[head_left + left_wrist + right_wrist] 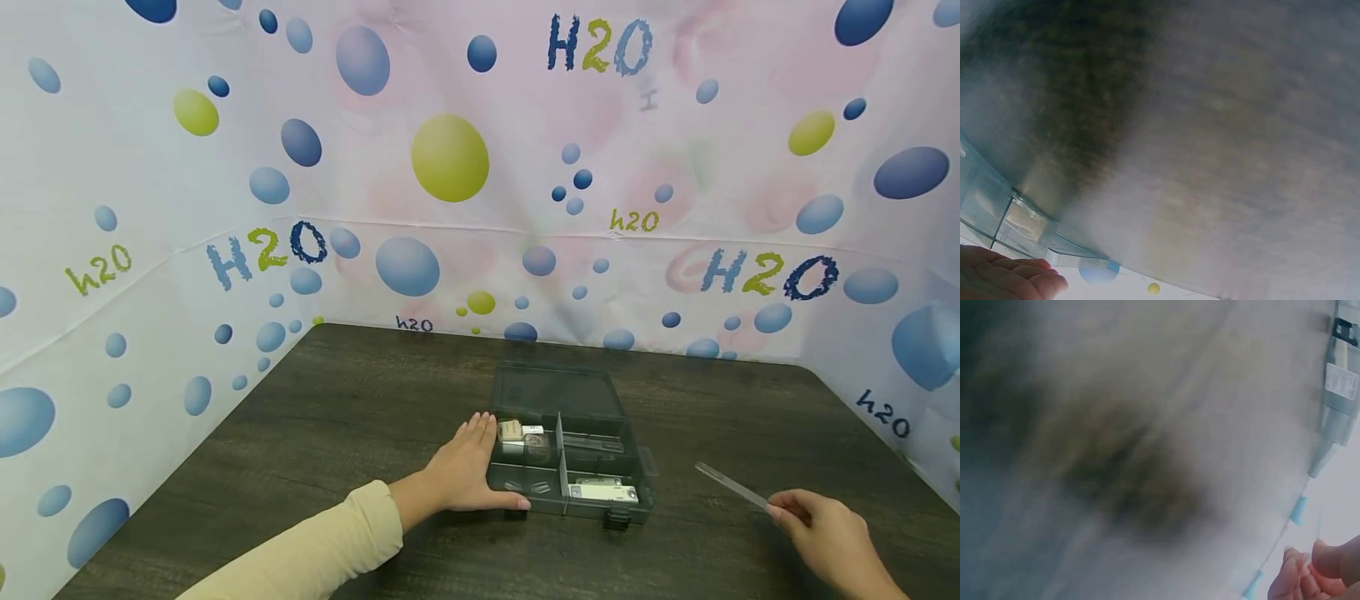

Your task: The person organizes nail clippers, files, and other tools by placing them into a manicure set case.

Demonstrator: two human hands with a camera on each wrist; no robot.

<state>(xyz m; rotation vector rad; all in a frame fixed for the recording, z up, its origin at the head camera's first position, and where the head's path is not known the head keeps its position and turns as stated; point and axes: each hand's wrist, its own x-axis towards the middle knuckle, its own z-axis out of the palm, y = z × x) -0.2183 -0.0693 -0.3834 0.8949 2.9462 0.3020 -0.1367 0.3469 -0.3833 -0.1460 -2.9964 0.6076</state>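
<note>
A translucent dark grey compartment box (555, 507) sits on the table with its lid (555, 390) raised at the back. My left hand (467, 471) rests against the box's left side, fingers straight and the thumb along its front edge. To the right of the box, my right hand (825, 533) pinches one end of a clear, thin strip (729, 483), which points left and away from me. Inside the box are small boxes (511, 430) at back left, clear pieces (540, 487) at front left, clear strips (592, 443) at back right and a white labelled packet (600, 492) at front right.
The dark wood-grain table (322, 417) ends at a white sheet (525, 283) printed with blue and green dots, which stands along the back and both sides. A dark latch (617, 518) sticks out at the box's front.
</note>
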